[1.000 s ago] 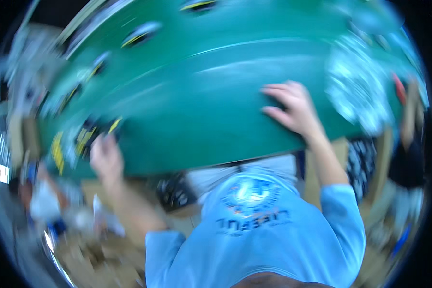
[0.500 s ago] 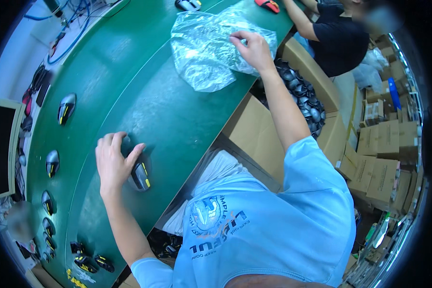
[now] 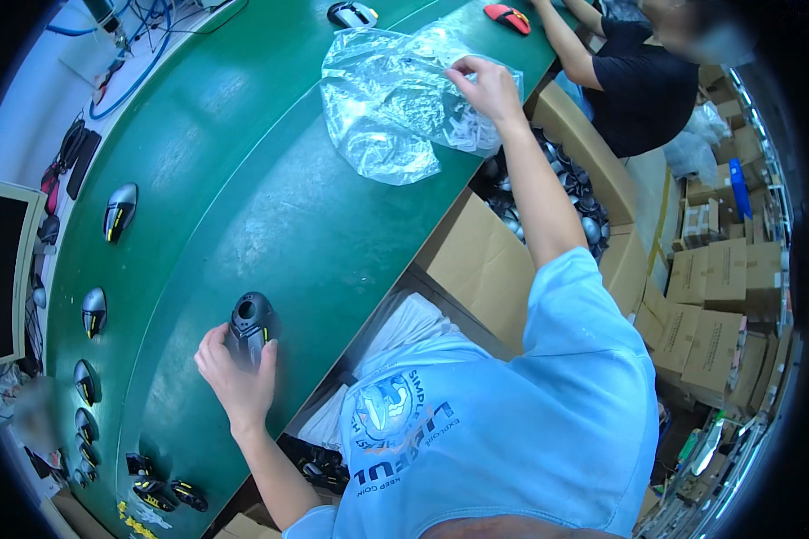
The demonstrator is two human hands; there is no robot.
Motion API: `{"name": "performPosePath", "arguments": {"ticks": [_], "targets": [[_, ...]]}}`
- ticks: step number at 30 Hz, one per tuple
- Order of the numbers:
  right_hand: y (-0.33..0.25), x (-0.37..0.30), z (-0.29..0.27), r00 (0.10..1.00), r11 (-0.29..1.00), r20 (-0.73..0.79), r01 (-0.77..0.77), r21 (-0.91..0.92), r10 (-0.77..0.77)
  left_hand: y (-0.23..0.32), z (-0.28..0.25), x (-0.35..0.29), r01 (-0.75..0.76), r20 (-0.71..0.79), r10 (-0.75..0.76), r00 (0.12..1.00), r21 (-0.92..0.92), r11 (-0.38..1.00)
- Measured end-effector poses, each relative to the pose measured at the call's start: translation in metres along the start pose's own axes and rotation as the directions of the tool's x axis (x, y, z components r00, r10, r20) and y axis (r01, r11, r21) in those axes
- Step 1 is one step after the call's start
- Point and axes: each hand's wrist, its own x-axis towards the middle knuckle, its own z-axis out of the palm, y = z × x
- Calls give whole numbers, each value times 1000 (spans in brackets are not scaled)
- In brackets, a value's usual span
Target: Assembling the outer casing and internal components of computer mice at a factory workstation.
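Note:
A grey and black computer mouse (image 3: 253,310) with yellow strips lies on the green worktable (image 3: 297,225), a round dark hole showing in its far end. My left hand (image 3: 238,377) is closed round its near end, thumb on the right side and fingers on the left. Farther off to the right, my right hand (image 3: 487,88) is above a clear plastic bag (image 3: 377,99). Its thumb and fingertips are pinched together; anything between them is too small to make out. Small whitish pieces (image 3: 473,130) show in the bag below this hand.
Several similar mice (image 3: 120,212) stand along the left side. Black and yellow parts (image 3: 155,492) lie at the near left. A red mouse (image 3: 508,19) and a grey mouse (image 3: 352,14) are at the back. Beyond the table edge, a cardboard box (image 3: 580,148) holds dark shells; a co-worker (image 3: 643,81) sits behind.
My left hand has come nearer to me, from the mouse's far end to its near end, uncovering the hole. My right hand has shifted slightly right, still pinched. The whitish pieces show more clearly.

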Motion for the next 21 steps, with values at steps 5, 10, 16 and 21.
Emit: {"name": "performPosePath", "arguments": {"ticks": [5, 10, 16, 21], "targets": [[-55, -18, -17, 993, 967, 105, 32, 254, -61, -2, -6, -5, -26, -19, 26, 999, 19, 999], [-166, -68, -14, 915, 593, 244, -6, 805, -321, -6, -1, 14, -153, -54, 150, 987, -63, 986], [-310, -109, 47, 605, 460, 373, -14, 888, -703, -16, 10, 7, -108, -136, 101, 986, -43, 993], [-334, -114, 78, 515, 480, 428, -35, 877, -743, -14, 14, 3, -173, -194, 153, 969, -91, 981]]}}
